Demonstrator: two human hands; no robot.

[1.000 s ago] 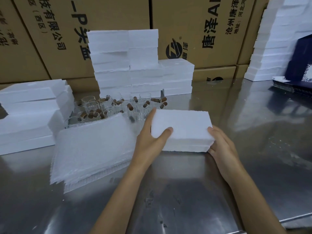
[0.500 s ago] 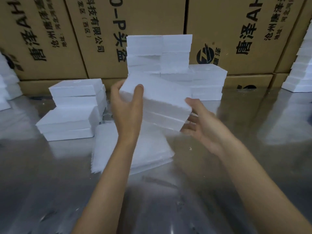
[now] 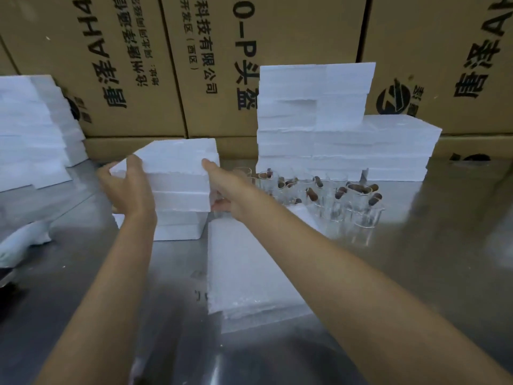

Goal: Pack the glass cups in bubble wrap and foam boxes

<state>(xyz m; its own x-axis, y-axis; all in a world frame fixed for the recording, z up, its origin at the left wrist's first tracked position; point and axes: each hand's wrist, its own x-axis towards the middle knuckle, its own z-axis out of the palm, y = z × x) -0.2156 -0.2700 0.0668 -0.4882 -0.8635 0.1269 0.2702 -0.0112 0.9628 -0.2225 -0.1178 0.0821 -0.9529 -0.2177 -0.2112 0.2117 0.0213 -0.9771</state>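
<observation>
Both hands are closed on one foam box (image 3: 177, 157), which is held at the top of a short stack of foam boxes (image 3: 180, 215) left of centre on the steel table (image 3: 416, 273). The left hand (image 3: 130, 190) is wrapped round the near left corner, thumb on the top face; the right hand (image 3: 222, 187) is clamped on the right end, thumb on the upper edge and fingers curled below. The box appears slightly tilted, and whether it already rests fully on the stack cannot be told. For the step to be done well, the box should be kept level and lowered straight, with its edges lined up to the box beneath, so that the stack is not pushed off square. Foam of this kind is probably light and crumbly, so a gentle grip would be wise and the corners should be spared. The fingers under the right end should be drawn out last, once weight is borne by the stack. The glass cups (image 3: 333, 195), holding small brown pieces, stand just to the right of the stack and could be knocked by the right forearm, so that arm should be withdrawn towards the near side. A pile of bubble wrap sheets (image 3: 249, 273) lies near, between the arms.
</observation>
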